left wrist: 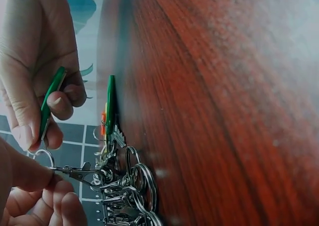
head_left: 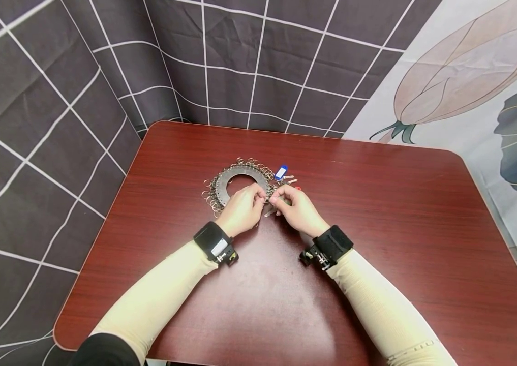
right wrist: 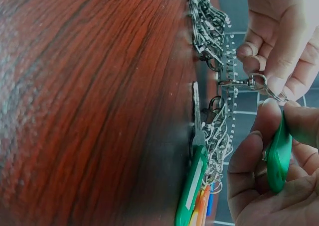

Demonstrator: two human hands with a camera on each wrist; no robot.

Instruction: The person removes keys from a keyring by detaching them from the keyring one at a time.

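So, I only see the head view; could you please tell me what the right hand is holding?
Observer: The right hand holds a green tag.
Operator: Thank you; and what about the left hand?
Observer: It pinches near where a ring meets a metal clip.
Operator: Is there another tag nearby that I can't make out?
Observer: Yes, a second green tag, with a key at its end.

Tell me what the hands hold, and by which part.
Right hand: a green tag, pinched at its end nearest the metal ring. Left hand: that metal ring, pinched near the clasp.
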